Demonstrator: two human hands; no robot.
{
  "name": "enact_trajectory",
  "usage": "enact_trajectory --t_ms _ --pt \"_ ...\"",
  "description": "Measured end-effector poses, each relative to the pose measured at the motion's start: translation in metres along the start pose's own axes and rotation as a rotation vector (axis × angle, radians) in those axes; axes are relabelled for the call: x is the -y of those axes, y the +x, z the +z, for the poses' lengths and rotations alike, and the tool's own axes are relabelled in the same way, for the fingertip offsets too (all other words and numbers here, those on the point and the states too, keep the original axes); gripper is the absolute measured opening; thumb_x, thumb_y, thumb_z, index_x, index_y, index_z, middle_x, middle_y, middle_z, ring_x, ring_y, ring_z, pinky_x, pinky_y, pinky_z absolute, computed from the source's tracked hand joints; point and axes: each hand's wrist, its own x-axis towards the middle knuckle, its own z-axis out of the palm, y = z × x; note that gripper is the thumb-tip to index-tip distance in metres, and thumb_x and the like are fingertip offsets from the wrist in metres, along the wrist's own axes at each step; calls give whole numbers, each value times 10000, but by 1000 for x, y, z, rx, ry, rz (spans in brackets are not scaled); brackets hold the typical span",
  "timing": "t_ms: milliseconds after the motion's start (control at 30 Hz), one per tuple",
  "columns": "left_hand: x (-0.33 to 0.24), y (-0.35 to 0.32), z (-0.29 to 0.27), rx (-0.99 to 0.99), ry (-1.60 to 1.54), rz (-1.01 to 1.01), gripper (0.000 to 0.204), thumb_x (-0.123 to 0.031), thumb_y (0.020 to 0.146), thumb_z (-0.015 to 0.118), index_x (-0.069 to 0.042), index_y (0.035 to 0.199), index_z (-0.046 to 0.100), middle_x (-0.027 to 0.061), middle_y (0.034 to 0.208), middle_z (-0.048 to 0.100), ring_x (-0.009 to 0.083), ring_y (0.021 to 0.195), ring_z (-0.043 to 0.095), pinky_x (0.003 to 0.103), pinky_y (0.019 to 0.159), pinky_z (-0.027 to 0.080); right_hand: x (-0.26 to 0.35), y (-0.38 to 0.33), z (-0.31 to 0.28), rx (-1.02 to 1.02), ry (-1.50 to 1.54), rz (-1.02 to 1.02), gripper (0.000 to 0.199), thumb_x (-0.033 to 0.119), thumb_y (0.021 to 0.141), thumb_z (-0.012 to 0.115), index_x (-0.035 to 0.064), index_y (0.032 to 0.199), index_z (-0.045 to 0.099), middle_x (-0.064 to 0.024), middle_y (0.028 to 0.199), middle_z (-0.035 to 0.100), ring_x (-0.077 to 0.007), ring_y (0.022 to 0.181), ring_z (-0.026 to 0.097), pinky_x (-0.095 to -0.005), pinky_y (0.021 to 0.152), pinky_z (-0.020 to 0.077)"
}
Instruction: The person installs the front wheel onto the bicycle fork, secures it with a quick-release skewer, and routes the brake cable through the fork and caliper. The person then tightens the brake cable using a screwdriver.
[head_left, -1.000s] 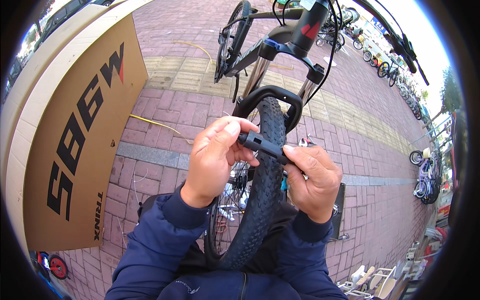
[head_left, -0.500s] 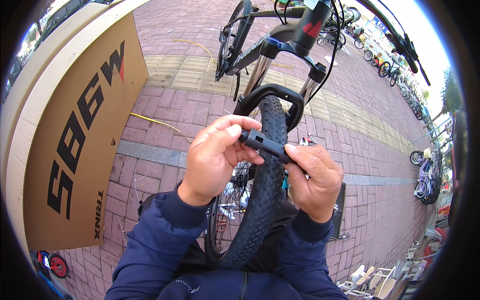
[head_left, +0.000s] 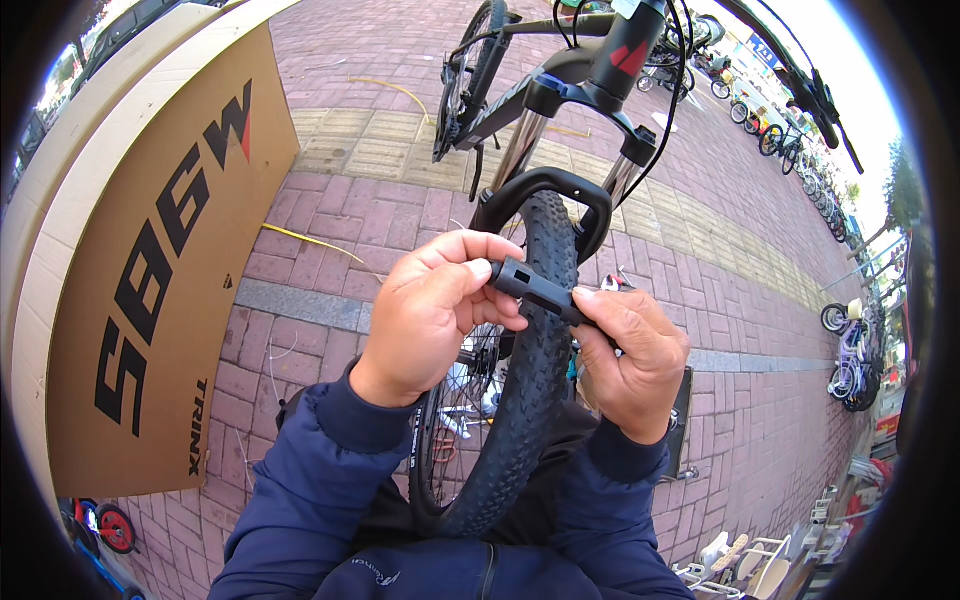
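The floor (head_left: 330, 215) is red brick paving, crossed by a grey stone strip (head_left: 300, 305) in the middle and a yellow-beige tiled band (head_left: 380, 150) farther off. A large brown cardboard box (head_left: 150, 290) stands on it at the left. A thin yellow strap (head_left: 305, 242) lies on the bricks beside the box. The knobby black front tyre (head_left: 520, 400) rests on the paving near the centre. Parked bicycles (head_left: 850, 350) stand far right.

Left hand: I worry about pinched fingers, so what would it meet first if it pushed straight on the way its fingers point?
Probably the small black part its fingertips already grip above the knobby front tyre, then the right hand on the other end; depth is unclear.
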Motion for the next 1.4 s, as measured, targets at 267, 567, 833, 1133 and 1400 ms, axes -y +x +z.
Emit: enact_trajectory --t_ms 267,567,833,1133,1400 --pt "-2 3 0 -99 114 8 325 -262 1083 460 26 1019 595 90 809 624 124 616 615 290 536 574 1 -1 3 62 44 8 367 -90 712 756 44 1054 767 -117 880 731 -225 742 686 -299 637 538" --pt "-1 2 -1 -115 -14 -56 304 -253 1073 505 20 1072 640 36 797 600 56 600 468 189 469 372 -2 -3 3 82 85 192 343 -47 747 753 17 1083 754 -138 915 744 -192 758 701 -286 675 546" --pt "-2 2 -1 -109 178 56 192 -168 1026 599 5 1096 645 58 901 661 25 602 430 168 496 343 -4 -4 -3 86 181 337 322 -14 776 755 -7 1098 743 -116 954 754 -147 777 694 -267 716 541" --pt "7 2 4 -84 458 450 190 -211 1070 517 -42 1115 590 156 1127 710 17 592 454 164 522 388 5 -4 -4 112 186 392 330 15 776 757 -4 1105 732 -134 957 744 -182 807 703 -284 738 542" --pt "11 3 2 -83 414 452 176 -213 1066 528 -50 1098 585 55 943 687 23 598 468 165 530 403 7 -5 -10 205 407 485 440 -33 774 707 -22 1212 661 -129 1060 684 -180 916 683 -289 798 549"
